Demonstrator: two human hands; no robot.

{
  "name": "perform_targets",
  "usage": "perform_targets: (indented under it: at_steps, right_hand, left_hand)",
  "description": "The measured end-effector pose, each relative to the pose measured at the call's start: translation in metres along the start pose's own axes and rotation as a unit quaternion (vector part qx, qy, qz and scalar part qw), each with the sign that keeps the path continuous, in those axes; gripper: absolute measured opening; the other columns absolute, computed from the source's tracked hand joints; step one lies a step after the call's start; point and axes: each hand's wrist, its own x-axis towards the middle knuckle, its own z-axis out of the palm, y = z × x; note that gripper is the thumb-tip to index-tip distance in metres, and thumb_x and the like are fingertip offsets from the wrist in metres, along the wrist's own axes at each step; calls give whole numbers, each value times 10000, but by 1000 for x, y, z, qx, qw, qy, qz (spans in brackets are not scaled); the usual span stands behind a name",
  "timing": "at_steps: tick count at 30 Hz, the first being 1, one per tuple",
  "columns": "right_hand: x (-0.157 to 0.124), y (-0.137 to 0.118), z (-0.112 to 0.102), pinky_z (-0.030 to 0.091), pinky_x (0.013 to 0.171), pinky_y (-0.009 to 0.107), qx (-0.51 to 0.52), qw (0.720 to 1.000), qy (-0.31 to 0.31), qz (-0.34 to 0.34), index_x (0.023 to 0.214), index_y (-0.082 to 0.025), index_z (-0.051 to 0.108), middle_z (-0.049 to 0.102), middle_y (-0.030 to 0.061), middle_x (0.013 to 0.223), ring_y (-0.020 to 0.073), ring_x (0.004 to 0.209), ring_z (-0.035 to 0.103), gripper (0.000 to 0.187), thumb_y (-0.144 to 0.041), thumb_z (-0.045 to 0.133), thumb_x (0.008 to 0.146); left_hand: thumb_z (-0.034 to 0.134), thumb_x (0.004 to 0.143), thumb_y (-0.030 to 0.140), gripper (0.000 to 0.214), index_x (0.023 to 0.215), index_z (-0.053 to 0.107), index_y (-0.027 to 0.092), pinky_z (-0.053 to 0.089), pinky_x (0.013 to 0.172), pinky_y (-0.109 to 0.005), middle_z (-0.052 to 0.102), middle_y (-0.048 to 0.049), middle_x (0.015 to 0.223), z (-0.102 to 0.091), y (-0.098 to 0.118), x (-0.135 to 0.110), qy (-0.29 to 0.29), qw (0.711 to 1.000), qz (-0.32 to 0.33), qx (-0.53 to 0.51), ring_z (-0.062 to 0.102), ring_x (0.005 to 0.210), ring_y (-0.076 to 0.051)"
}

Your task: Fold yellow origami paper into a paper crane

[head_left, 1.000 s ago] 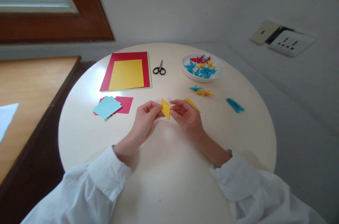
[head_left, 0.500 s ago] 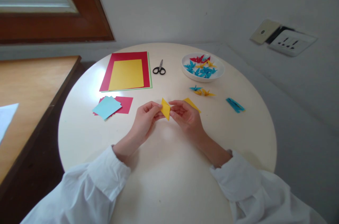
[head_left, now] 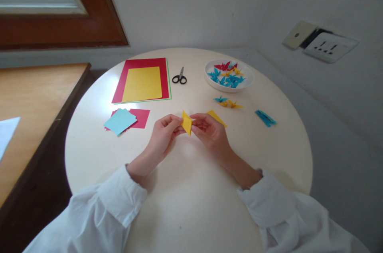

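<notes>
A small diamond of folded yellow paper (head_left: 187, 123) is raised over the middle of the table. My left hand (head_left: 163, 131) pinches its left side between thumb and fingers. At the paper's right edge, the thumb and forefinger of my right hand (head_left: 212, 131) close on it. Partly hidden behind my right hand lies another yellow paper piece (head_left: 218, 118). Beyond that are a blue paper crane (head_left: 220, 99) and yellow paper cranes (head_left: 234, 104).
A white round dish (head_left: 229, 88) holds several paper cranes. Black-handled scissors (head_left: 179, 79) lie beside large red and yellow sheets (head_left: 142, 84). Light blue squares (head_left: 121, 121) overlap red ones at left. Folded blue strips (head_left: 265, 118) lie right. The round table (head_left: 191, 189) stands by a wall.
Both hands keep their hold on the folded yellow paper with almost no movement. The whole view shifts very slightly.
</notes>
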Motion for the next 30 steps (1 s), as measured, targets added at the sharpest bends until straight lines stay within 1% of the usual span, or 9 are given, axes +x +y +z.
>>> perform_targets:
  at_steps: [6, 10, 14, 17, 20, 22, 24, 26, 30]
  right_hand:
    - [1, -1, 0, 497, 663, 297, -12, 1000, -6, -9, 909, -217, 603, 632, 11, 766, 147, 704, 616, 205, -241, 591, 706]
    - [2, -1, 0, 491, 656, 284, -32, 999, 3, -25, 841, -224, 632, 661, 18, 804, 146, 721, 616, 143, -231, 574, 711]
    - [2, 0, 0, 485, 654, 280, -42, 999, 15, -29, 800, -218, 654, 685, 30, 835, 152, 747, 618, 114, -227, 578, 716]
    - [3, 1, 0, 484, 653, 279, -39, 999, 27, -23, 796, -205, 667, 693, 36, 826, 150, 728, 618, 115, -241, 591, 718]
    - [4, 2, 0, 484, 656, 280, -41, 998, 46, -13, 787, -192, 675, 697, 43, 812, 150, 718, 619, 119, -268, 617, 717]
    - [4, 1, 0, 486, 658, 280, -46, 997, 57, -9, 777, -188, 676, 698, 42, 799, 152, 716, 620, 120, -280, 629, 718]
    - [4, 1, -1, 487, 654, 279, -50, 997, 63, -10, 767, -188, 676, 698, 38, 785, 151, 706, 619, 113, -282, 632, 722]
    - [4, 0, -1, 491, 651, 276, -50, 996, 66, -14, 760, -189, 676, 699, 36, 777, 149, 701, 619, 105, -277, 631, 726]
    - [5, 0, -1, 497, 652, 269, -48, 996, 67, -19, 742, -187, 678, 698, 33, 766, 152, 717, 626, 96, -268, 629, 723]
  left_hand:
    - [655, 686, 198, 120, 594, 598, 146, 492, 648, -230, 614, 6, 604, 0, 0, 0, -13, 1000, -1, 6, 578, 589, -87]
    - [666, 667, 198, 123, 583, 594, 146, 483, 610, -220, 610, 7, 582, 3, 3, -2, -11, 999, 12, 34, 572, 571, -86]
    - [682, 662, 221, 140, 597, 584, 145, 494, 629, -235, 610, 13, 573, 4, 3, -2, -6, 998, 21, 55, 581, 563, -88]
    - [677, 690, 247, 145, 701, 559, 164, 499, 662, -255, 638, 19, 590, 2, 2, -2, -8, 996, 35, 78, 618, 587, -107]
    - [668, 719, 289, 202, 828, 530, 190, 504, 709, -294, 657, 25, 607, 1, 2, -3, -21, 991, 66, 115, 650, 635, -138]
    - [661, 731, 307, 221, 872, 538, 190, 500, 718, -299, 659, 18, 626, 1, 3, -4, -29, 985, 85, 150, 655, 674, -151]
    - [662, 731, 309, 202, 852, 568, 178, 486, 675, -270, 652, 7, 648, 1, 4, -5, -29, 976, 99, 193, 639, 681, -147]
    - [672, 719, 299, 172, 792, 594, 164, 454, 603, -234, 635, 4, 658, 1, 5, -6, -19, 968, 109, 226, 603, 641, -124]
    - [688, 694, 288, 164, 716, 592, 157, 377, 494, -203, 572, 32, 576, 2, 6, -6, -3, 964, 111, 240, 509, 522, -84]
